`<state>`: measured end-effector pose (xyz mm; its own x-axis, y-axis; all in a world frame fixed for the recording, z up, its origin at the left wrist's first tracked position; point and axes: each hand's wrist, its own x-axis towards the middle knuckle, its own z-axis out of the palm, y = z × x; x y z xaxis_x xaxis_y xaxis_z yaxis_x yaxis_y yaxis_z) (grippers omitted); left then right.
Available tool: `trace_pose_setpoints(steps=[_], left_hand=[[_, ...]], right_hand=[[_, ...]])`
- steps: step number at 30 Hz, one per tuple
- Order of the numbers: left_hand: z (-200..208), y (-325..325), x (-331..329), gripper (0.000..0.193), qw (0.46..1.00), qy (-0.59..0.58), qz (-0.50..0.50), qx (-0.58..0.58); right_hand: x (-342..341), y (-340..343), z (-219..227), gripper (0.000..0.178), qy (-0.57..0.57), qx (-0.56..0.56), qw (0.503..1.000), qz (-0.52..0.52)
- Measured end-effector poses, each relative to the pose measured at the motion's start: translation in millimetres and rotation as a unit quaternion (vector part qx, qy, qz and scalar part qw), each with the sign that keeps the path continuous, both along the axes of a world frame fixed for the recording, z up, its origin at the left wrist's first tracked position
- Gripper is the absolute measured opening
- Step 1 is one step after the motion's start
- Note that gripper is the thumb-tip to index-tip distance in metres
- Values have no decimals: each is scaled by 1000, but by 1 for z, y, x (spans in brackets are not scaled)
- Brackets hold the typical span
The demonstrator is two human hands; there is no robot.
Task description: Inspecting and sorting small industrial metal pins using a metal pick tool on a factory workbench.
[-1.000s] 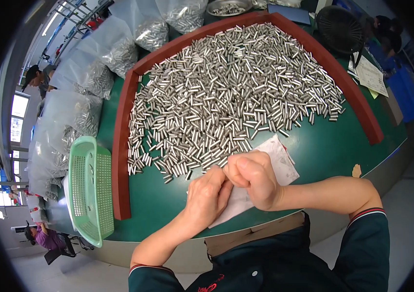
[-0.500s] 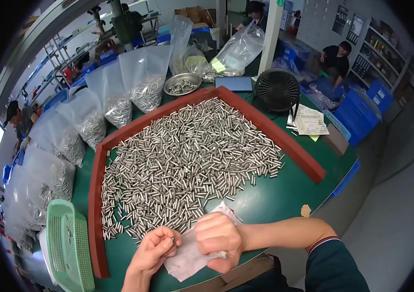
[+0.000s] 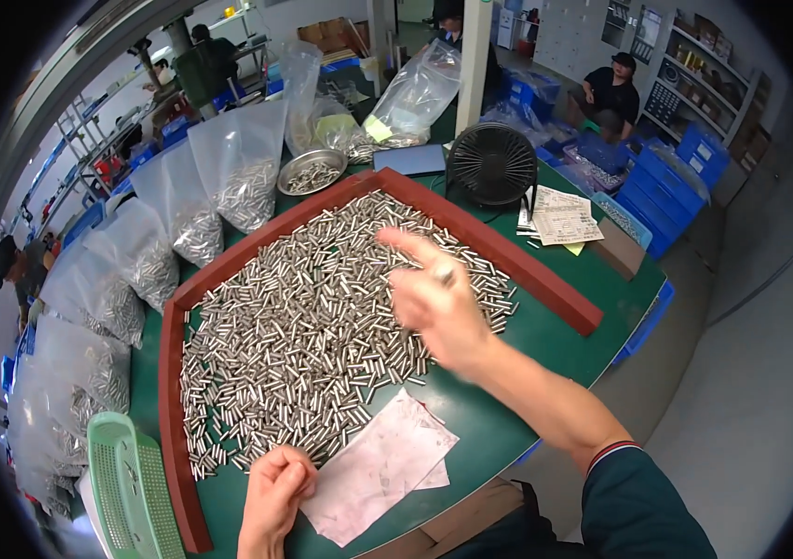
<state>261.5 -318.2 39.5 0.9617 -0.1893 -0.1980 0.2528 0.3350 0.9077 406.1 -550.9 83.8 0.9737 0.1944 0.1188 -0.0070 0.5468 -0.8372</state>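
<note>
A wide layer of small shiny metal pins (image 3: 294, 326) covers much of the green table. Over its right part hangs my right hand (image 3: 443, 303), blurred by motion, with the index finger stretched out toward the far left. A small greyish spot shows at its fingers; I cannot make out whether it is a held pin. My left hand (image 3: 277, 489) is closed at the near edge of the pins, beside a stained whitish cloth (image 3: 382, 470) lying flat on the table. Whatever sits in its curled fingers is hidden.
A dark red wooden frame (image 3: 322, 197) borders the pins. Bags of pins (image 3: 249, 191) line the left, with a green plastic basket (image 3: 103, 438) nearer. A metal bowl (image 3: 308, 189), black fan (image 3: 492, 168) and papers (image 3: 559, 219) stand beyond. A seated person (image 3: 612, 98) is at far right.
My right hand has left the cloth and swung forward over the pins, uncovering the cloth. My left hand has moved slightly left and down; the pin seen at its fingertips is out of sight.
</note>
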Motion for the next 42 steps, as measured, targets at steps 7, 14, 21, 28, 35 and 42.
trace_pose_setpoints(steps=[7,14,21,28,35,42], left_hand=[[22,-12,0,18,792,-134,50,593],[16,-15,3,15,740,-193,33,644],[16,-20,1,13,697,-263,24,667],[7,-18,1,12,669,-353,-3,654],[9,-19,3,10,631,-368,-23,683],[23,-22,-2,23,998,-2,58,-34]], right_hand=[[-100,44,-30,11,-358,-63,893,265],[-108,51,-42,17,-304,-80,925,215],[-112,46,-44,22,-323,-66,927,177],[-117,51,-56,18,-384,-82,904,167],[-107,47,-53,14,-365,-84,912,169],[-104,45,-50,13,-351,-64,922,151]])
